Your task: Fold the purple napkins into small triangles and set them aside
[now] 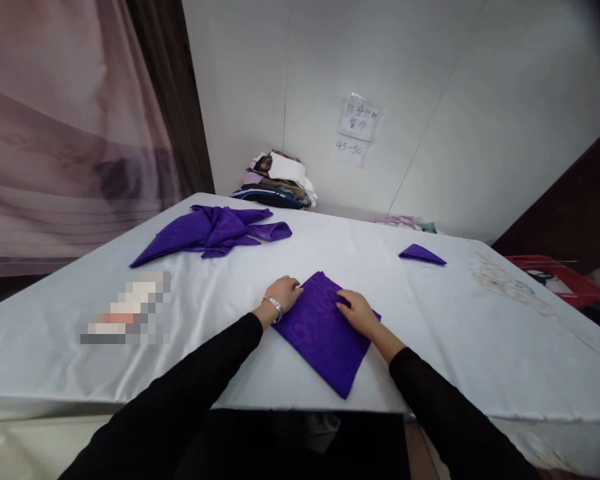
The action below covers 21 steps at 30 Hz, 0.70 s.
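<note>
A purple patterned cloth napkin (325,333), folded into a flat square, lies on the white-covered table in front of me with one corner toward the front edge. My left hand (283,295) rests at its upper left edge, fingers slightly bent and apart, a silver bracelet at the wrist. On the upper right part of the cloth is my right hand (357,312), its thumb and fingers spread, touching the fabric without a visible grip. A small folded purple napkin (423,254) lies farther back to the right. Several loose purple napkins (215,230) are heaped at the back left.
A blurred-out flat object (130,307) lies on the table (205,300) at left. Folded clothes (277,180) are stacked against the wall, below paper signs (356,127). Loose pale cords (505,280) lie at right, near a red basket (560,283). A curtain (70,133) hangs at left.
</note>
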### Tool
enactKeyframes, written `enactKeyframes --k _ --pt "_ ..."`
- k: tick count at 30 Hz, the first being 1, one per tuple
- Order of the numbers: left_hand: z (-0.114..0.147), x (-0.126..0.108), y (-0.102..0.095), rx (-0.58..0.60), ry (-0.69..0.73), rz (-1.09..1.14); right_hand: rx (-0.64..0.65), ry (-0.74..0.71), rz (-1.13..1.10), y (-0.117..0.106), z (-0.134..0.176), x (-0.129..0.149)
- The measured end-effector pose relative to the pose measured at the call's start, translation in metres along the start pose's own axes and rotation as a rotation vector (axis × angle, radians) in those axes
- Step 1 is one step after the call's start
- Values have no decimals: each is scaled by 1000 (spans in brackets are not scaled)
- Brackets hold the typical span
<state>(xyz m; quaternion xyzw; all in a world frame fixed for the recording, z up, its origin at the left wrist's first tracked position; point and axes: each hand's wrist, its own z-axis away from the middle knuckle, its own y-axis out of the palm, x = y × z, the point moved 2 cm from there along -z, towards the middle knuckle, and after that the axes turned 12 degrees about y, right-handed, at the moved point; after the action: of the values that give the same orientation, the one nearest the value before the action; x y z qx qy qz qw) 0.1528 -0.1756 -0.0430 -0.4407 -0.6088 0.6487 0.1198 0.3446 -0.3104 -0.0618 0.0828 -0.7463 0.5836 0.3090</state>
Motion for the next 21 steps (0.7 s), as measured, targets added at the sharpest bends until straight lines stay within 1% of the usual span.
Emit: enactKeyframes --k 4,7,13,21 --pt "-19 -7 10 11 -10 -1 -21 -13 105 5 17 -13" --pt "-27 -11 14 5 -40 -11 -32 -5 143 6 23 -15" --pt "-27 -12 17 -20 -47 -29 -51 -6 183 7 27 -12" --pt "-24 -12 18 -35 -29 -64 -7 24 217 6 27 -11"
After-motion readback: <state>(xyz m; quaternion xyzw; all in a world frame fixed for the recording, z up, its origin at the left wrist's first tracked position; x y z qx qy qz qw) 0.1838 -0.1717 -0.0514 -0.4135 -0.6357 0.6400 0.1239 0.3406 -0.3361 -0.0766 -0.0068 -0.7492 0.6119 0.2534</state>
